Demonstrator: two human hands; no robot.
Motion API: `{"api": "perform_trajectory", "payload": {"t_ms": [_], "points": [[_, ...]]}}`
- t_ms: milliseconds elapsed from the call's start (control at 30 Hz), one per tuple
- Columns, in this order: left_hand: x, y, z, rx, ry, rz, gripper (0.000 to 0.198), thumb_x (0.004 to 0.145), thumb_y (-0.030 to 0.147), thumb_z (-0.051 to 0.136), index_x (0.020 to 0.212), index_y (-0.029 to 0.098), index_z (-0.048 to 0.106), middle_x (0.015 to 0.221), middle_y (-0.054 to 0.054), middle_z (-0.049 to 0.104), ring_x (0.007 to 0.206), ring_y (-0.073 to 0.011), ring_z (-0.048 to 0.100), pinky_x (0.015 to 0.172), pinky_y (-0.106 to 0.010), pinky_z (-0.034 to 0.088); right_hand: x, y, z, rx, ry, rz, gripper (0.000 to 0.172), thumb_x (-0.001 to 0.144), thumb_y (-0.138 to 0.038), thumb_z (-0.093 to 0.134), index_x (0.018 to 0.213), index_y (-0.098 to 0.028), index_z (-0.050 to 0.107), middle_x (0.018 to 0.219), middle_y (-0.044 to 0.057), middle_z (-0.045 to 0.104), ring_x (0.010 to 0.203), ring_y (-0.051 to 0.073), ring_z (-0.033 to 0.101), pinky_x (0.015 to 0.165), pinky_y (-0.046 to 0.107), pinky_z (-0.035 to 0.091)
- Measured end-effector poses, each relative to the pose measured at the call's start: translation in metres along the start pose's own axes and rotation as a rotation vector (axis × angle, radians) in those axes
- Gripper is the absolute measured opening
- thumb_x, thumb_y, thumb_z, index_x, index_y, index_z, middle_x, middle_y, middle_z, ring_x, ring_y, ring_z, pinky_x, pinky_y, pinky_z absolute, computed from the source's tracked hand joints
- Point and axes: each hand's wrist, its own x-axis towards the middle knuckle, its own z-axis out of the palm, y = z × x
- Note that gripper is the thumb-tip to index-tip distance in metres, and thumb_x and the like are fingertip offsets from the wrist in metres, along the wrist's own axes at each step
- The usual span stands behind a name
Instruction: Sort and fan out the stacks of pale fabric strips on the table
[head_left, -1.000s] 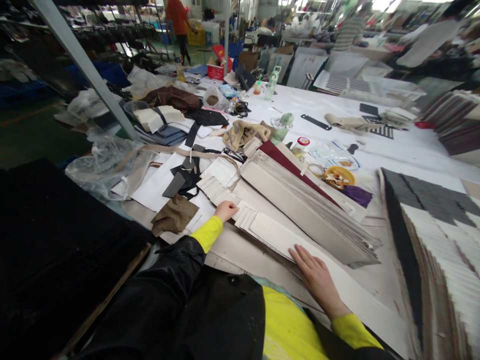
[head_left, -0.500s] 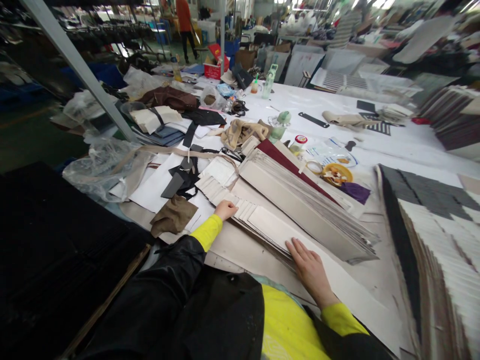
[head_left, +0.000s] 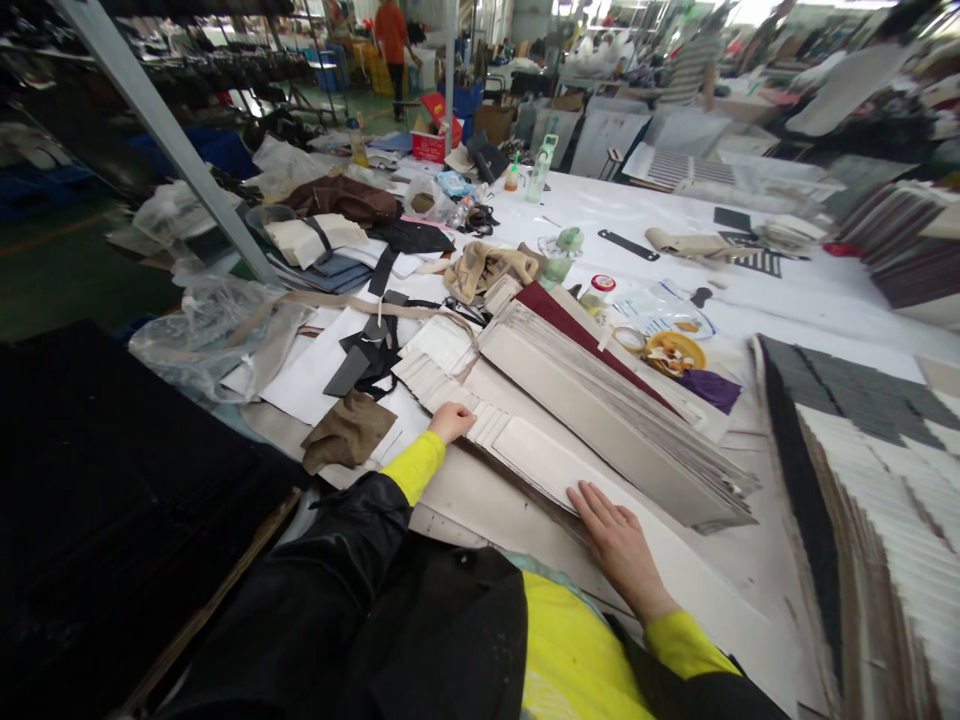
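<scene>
My right hand [head_left: 619, 535] lies flat with its fingers apart on a long pale strip [head_left: 540, 465], near the strip's lower edge. That strip belongs to a fanned row of cream strips. My left hand [head_left: 451, 422] rests on the row's upper end, holding nothing visible. Just beyond both hands lies a thick stack of long grey-beige panels [head_left: 615, 420], with a maroon sheet [head_left: 574, 325] along its far side. A brown fabric piece [head_left: 337, 432] sits left of my left hand.
A black stack [head_left: 112, 500] fills the lower left, and a tall stack of striped grey and white pieces [head_left: 855, 480] stands at right. Plastic bags, black cut pieces, a yellow dish [head_left: 673, 352] and bottles crowd the white table [head_left: 660, 215]. People stand beyond.
My right hand has shifted up and left along the strip, while my left hand stays almost still. The whole view has tilted slightly.
</scene>
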Motion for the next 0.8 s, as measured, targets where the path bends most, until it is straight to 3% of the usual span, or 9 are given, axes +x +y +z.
{"api": "perform_trajectory", "payload": {"t_ms": [167,267,433,567,800], "points": [[-0.002,-0.002,0.002,0.091,0.101,-0.008,0.024,0.065,0.023,0.056,0.085,0.01,0.06,0.088,-0.009,0.058,0.081,-0.0148,0.053,0.076,-0.024,0.041,-0.001,0.0,0.001,0.049,0.011,-0.003,0.047,0.079,-0.018,0.034,0.126,-0.022,0.034,0.132,0.003,0.032,0.121,0.014,0.028,0.085,0.029,0.032],[0.003,-0.004,-0.001,0.101,0.059,-0.092,0.034,0.064,0.026,0.059,0.093,0.009,0.055,0.085,-0.008,0.059,0.076,-0.0151,0.055,0.071,-0.024,0.042,-0.003,0.0,0.002,0.069,0.01,0.011,0.046,0.081,-0.02,0.034,0.127,-0.024,0.033,0.133,0.003,0.031,0.121,0.015,0.027,0.085,0.03,0.032],[0.013,-0.004,-0.013,0.084,-0.071,-0.135,0.02,0.064,0.029,0.059,0.075,0.012,0.058,0.071,-0.005,0.06,0.068,-0.0142,0.055,0.064,-0.022,0.042,-0.004,0.0,0.003,0.073,0.016,0.012,0.046,0.081,-0.021,0.034,0.127,-0.023,0.033,0.133,0.003,0.031,0.122,0.015,0.026,0.085,0.03,0.032],[0.013,0.0,-0.016,0.046,-0.06,-0.091,0.014,0.064,0.026,0.06,0.067,0.012,0.057,0.07,-0.004,0.059,0.069,-0.0136,0.054,0.064,-0.022,0.042,-0.004,0.001,0.006,0.09,0.016,0.009,0.047,0.081,-0.021,0.033,0.127,-0.023,0.033,0.134,0.003,0.03,0.122,0.015,0.027,0.085,0.029,0.032],[0.009,0.004,-0.013,-0.472,-0.215,-0.347,0.015,0.07,0.026,0.055,0.065,0.013,0.053,0.054,0.002,0.049,0.049,-0.0084,0.045,0.051,-0.022,0.04,-0.003,0.0,0.004,0.081,0.023,0.009,0.046,0.081,-0.019,0.033,0.127,-0.023,0.033,0.133,0.003,0.031,0.121,0.015,0.028,0.084,0.029,0.032]]}}
